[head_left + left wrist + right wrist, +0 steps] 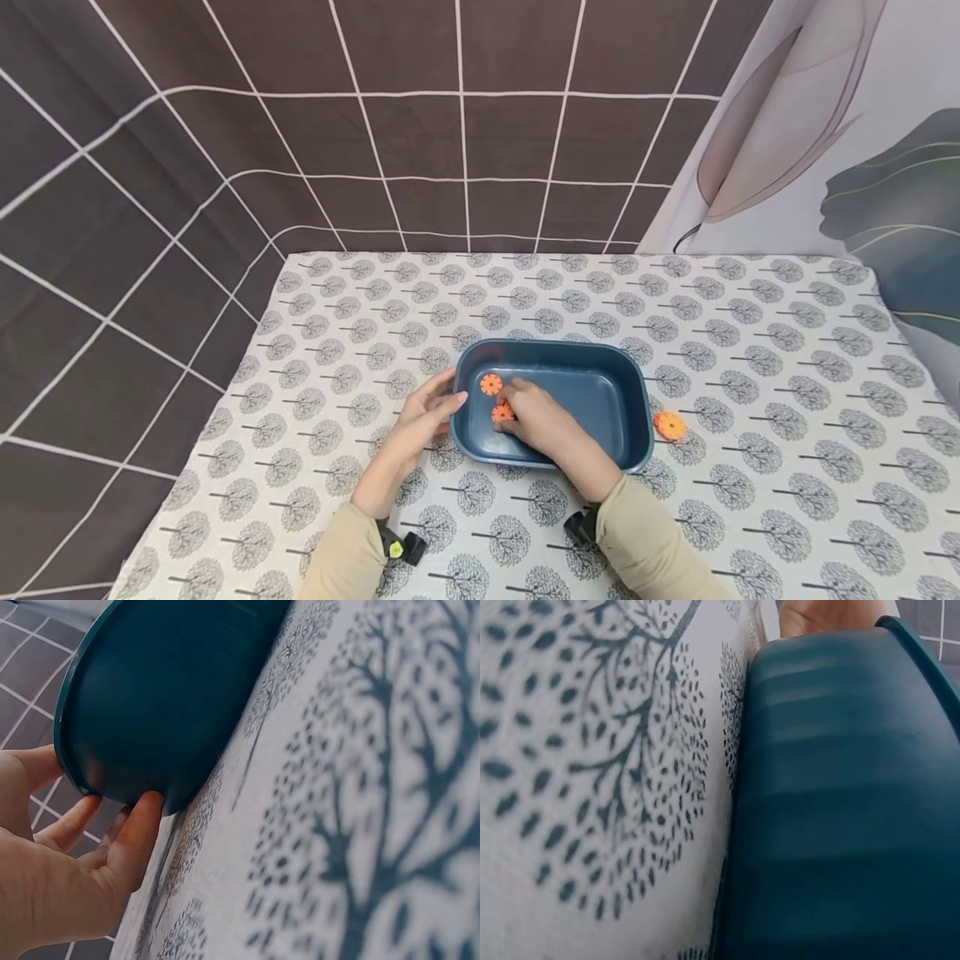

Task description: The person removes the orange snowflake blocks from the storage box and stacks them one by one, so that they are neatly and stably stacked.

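A dark blue plastic tub (pixel 615 400) stands on the cloth in the head view. My left hand (pixel 420 417) holds its left end, thumb at the rim and fingertips against the outer wall; the left wrist view shows those fingers on the tub wall (pixel 150 697). Inside the tub, my right hand (pixel 543 421) pinches an orange notched disc (pixel 501 413) near the floor. Another orange disc (pixel 491 384) lies just behind it. In the right wrist view the tub's ribbed side (pixel 840 787) hides the right hand.
To the right of the tub, a small overlapping pile of orange discs (pixel 670 426) lies on the tree-patterned tablecloth (pixel 750 333). A dark grid-patterned curtain (pixel 412 133) hangs behind and at the left. A pale leaf-patterned curtain (pixel 795 125) hangs at the right.
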{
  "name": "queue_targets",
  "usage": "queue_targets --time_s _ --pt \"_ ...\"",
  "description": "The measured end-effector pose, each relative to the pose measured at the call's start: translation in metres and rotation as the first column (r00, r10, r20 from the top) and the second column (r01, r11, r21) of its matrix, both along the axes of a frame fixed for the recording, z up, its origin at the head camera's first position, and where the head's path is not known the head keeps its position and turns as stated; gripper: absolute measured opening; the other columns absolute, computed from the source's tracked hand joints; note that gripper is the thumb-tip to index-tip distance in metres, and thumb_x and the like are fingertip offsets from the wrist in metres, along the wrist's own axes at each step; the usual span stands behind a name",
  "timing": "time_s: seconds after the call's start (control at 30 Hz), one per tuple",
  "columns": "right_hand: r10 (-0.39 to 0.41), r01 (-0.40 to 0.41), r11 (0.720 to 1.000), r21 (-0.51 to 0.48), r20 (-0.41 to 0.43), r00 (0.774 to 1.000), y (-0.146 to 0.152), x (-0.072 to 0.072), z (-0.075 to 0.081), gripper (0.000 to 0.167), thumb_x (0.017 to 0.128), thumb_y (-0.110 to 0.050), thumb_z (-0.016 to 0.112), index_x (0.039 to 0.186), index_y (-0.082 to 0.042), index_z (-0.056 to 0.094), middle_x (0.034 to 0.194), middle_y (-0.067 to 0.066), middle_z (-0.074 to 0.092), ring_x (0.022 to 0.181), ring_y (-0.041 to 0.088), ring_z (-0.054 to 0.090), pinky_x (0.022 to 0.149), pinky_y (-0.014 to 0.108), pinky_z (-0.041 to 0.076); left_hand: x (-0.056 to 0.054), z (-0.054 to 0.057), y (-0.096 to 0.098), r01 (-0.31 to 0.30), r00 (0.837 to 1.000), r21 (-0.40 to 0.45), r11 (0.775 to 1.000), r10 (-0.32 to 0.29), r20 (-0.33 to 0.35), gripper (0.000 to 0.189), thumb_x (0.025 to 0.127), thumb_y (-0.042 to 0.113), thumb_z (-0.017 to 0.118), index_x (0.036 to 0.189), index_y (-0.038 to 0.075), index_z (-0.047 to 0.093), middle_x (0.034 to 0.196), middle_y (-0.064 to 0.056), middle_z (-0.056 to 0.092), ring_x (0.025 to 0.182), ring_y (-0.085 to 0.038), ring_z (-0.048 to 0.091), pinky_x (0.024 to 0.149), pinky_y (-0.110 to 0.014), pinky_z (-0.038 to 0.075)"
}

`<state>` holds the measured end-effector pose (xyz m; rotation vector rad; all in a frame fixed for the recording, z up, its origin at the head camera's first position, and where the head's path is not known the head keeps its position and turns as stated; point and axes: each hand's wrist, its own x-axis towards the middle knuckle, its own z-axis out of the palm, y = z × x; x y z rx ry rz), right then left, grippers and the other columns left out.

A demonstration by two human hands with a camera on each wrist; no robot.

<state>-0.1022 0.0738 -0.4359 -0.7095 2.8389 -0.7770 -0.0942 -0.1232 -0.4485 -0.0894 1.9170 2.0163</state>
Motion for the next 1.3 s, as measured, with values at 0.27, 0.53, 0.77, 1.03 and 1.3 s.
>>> queue_targets --time_s 0.27,0.53,0.77,1.03,1.3 --pt "0.022 -0.021 1.0 0.016 -0.092 0.995 0.002 0.0 0.004 0.022 0.074 -0.018 0.078 0.09 -0.006 0.07 0.087 0.003 0.062 0.078 0.019 0.062 0.068 0.031 0.055 0.001 0.0 -0.001 0.008 1.0 0.007 1.0 -0.008 -0.005 0.058 0.088 0.021 0.064 0.14 0.016 0.041 0.141 -0.009 0.043 0.118 -0.027 0.052 0.089 -0.038 0.053" --pt "-0.028 0.024 0.999 -0.035 -0.108 0.994 0.007 0.002 0.006 0.024 0.073 -0.018 0.078 0.092 -0.005 0.071 0.082 0.0 0.061 0.068 0.01 0.055 0.059 0.023 0.05 0.003 0.0 -0.001 0.008 1.0 0.0 1.0 -0.008 0.012 0.058 0.087 0.022 0.064 0.14 0.015 0.041 0.142 -0.01 0.042 0.118 -0.028 0.051 0.089 -0.038 0.053" --pt "-0.009 0.003 0.999 -0.043 -0.13 0.991 0.016 0.003 0.017 0.025 0.075 -0.02 0.077 0.095 -0.006 0.071 0.088 0.001 0.064 0.073 0.011 0.058 0.062 0.023 0.052 0.002 -0.001 0.0 0.005 1.0 0.013 1.0 -0.005 0.001 0.058 0.088 0.021 0.064 0.14 0.015 0.041 0.143 -0.009 0.042 0.12 -0.028 0.05 0.088 -0.037 0.053" --pt "0.005 -0.013 0.999 -0.046 -0.172 0.985 0.024 0.009 0.032 0.027 0.076 -0.027 0.077 0.098 -0.011 0.071 0.097 0.001 0.066 0.085 0.016 0.064 0.074 0.032 0.056 0.001 0.002 0.0 -0.004 1.0 -0.023 1.0 0.004 -0.006 0.056 0.088 0.022 0.064 0.14 0.016 0.042 0.141 -0.008 0.044 0.117 -0.025 0.052 0.086 -0.037 0.054" --pt "0.003 -0.022 0.996 -0.082 -0.231 0.973 0.037 0.019 0.042 0.029 0.074 -0.026 0.078 0.1 -0.013 0.072 0.098 -0.003 0.064 0.081 0.012 0.063 0.069 0.028 0.055 0.003 0.002 0.0 -0.002 1.0 -0.034 0.999 0.003 0.007 0.058 0.088 0.023 0.064 0.14 0.016 0.041 0.141 -0.007 0.043 0.114 -0.024 0.054 0.086 -0.036 0.054"
